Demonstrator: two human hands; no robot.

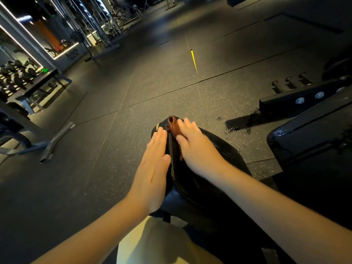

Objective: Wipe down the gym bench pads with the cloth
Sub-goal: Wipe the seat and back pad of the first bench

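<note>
Shiny black bench pad [196, 187] with a stitched seam, left hand [154, 168] flat on its left edge, fingers straight, right hand [198, 149] pressing a crumpled brown cloth [172, 126] with loose fingers near the far end

Floor [91, 141] lies open left of the bench pad [190, 184]; larger pad [308, 138] seemingly crowds right.

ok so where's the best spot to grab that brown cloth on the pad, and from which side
Probably the bunched end of the cloth poking past the right hand at the far tip of the bench pad. Come from above: the rest lies flat under that palm, and the left hand lies flat along the pad's left edge.
</note>
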